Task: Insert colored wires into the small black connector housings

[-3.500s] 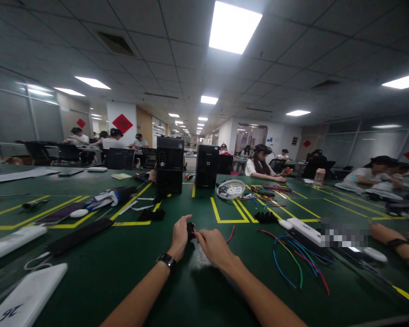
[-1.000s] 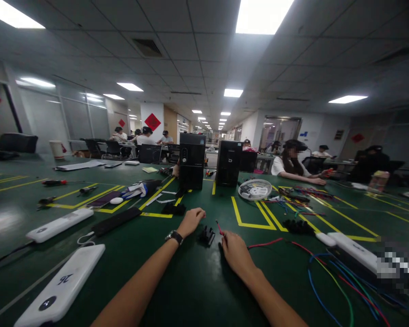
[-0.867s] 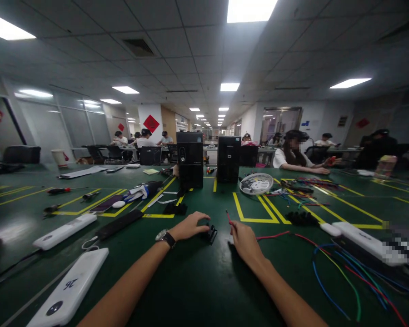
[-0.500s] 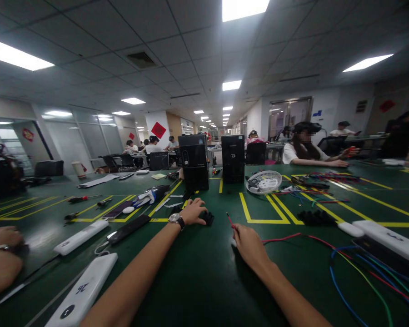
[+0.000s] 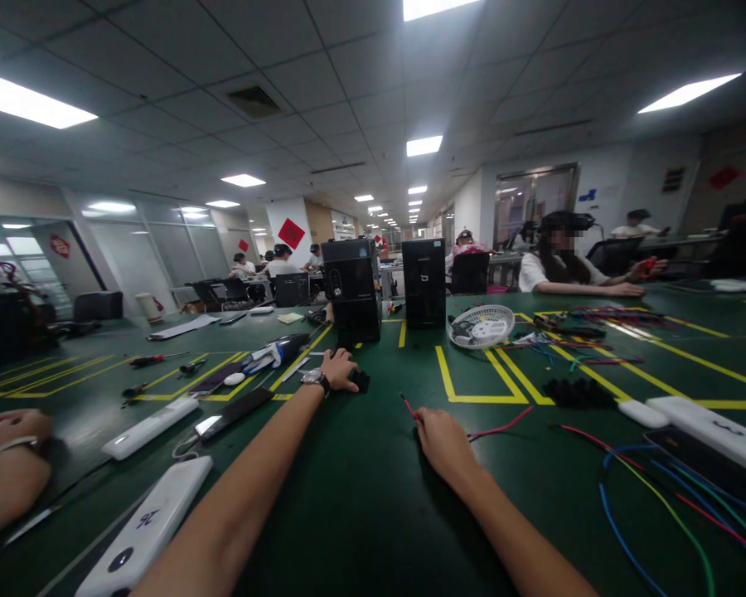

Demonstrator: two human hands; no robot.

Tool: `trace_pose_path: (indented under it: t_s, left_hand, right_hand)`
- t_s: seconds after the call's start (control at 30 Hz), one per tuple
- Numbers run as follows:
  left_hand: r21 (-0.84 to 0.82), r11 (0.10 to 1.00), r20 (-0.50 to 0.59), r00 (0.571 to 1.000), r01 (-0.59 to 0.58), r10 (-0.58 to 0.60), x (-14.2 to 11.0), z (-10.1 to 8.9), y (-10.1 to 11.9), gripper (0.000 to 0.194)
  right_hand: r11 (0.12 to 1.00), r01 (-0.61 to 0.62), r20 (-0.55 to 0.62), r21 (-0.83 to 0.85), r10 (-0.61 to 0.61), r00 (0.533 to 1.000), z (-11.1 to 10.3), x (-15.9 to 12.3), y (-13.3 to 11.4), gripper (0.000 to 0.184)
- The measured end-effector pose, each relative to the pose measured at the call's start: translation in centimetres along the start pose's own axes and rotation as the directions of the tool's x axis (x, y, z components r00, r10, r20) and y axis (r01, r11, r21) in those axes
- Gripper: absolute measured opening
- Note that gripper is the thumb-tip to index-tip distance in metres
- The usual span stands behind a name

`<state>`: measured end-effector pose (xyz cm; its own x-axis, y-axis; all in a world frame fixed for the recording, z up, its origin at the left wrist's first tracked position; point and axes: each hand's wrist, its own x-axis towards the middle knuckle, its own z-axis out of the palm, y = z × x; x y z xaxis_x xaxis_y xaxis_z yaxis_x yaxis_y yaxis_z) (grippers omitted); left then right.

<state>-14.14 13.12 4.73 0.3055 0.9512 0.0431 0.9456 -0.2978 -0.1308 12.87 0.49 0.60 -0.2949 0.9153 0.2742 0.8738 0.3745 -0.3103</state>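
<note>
My left hand (image 5: 339,371) is stretched out over the table, thumb and fingers closed about a small black block (image 5: 362,382) that looks like a terminal block. Part of the block is hidden under the fingers. My right hand (image 5: 443,439) pinches a short red wire (image 5: 409,406). One end of the wire points up and left from the fingertips; its other end (image 5: 510,421) trails out to the right behind the hand. A gap of bare green table separates the two hands. To the right lies a bunch of loose blue, green and red wires (image 5: 606,489).
Two black computer towers (image 5: 423,286) stand ahead, beside a white round basket (image 5: 481,326). A lumpy black strip (image 5: 578,394) lies at right. White power banks (image 5: 152,522) and a screwdriver (image 5: 146,361) are at left. Another person's hands (image 5: 12,456) rest at the left edge.
The red wire and black block, together in my hands at first, are now apart. My left hand reached the block on the table and moved it forward and left. My right hand keeps the wire.
</note>
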Motion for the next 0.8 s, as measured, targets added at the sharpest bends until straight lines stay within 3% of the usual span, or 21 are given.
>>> trace_pose_path:
  t_s: [0.47,0.63,0.73,0.8]
  left_hand:
    - [-0.099,0.995,-0.01,1.0,0.016,-0.017,-0.6,0.1,-0.3,0.045]
    - [-0.208,0.978,-0.089,0.996,0.003,-0.022,-1.3,-1.1,0.2,0.076]
    - [-0.284,0.958,-0.189,0.982,-0.042,-0.013,-3.1,-2.2,2.4,0.071]
    - [-0.351,0.929,-0.242,0.97,-0.116,0.03,-5.4,-2.7,5.3,0.055]
  right_hand:
    - [1.0,0.02,-0.002,0.004,-0.02,1.0,-0.1,0.0,0.0,0.023]
    - [0.999,-0.021,-0.002,0.038,0.021,1.0,0.1,0.2,0.3,0.022]
    - [0.955,-0.035,-0.082,0.294,0.062,0.995,-0.9,0.4,-0.2,0.024]
    - [0.801,0.039,-0.173,0.598,0.081,0.982,-2.1,0.3,-1.0,0.025]
